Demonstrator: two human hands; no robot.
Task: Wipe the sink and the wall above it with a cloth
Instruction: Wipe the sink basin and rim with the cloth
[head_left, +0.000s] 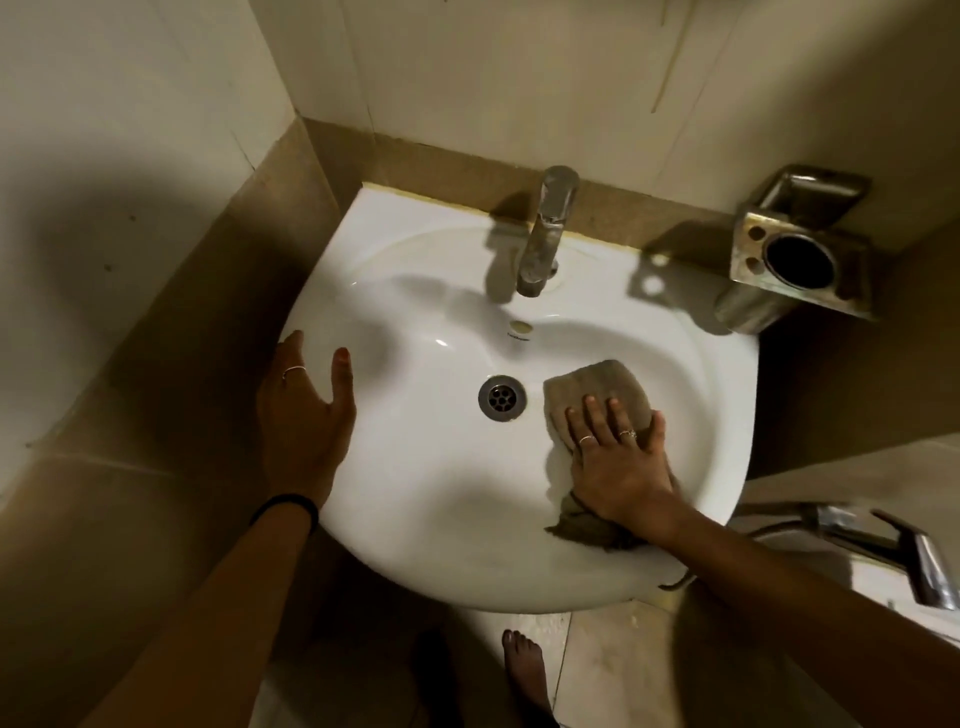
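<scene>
Tiled bathroom corner, white sink (415, 519) under wipe.

Right hand (618, 467) lies flat, fingers spread, pressing a brown cloth (597, 389) against the inner right slope of the basin, just beside the drain (502, 397); nothing is clenched, and the cloth's tail trails under the wrist to the front rim. Left hand (306, 410) is open and holds nothing, palm braced on the left rim, thumb inside the bowl. Chrome tap (545, 228) stands at the back edge, spout over the basin. Metal holder (800, 254) is mounted on the wall (493, 67) right of the tap. Bare foot (524, 670) stands on the floor below the sink.
</scene>
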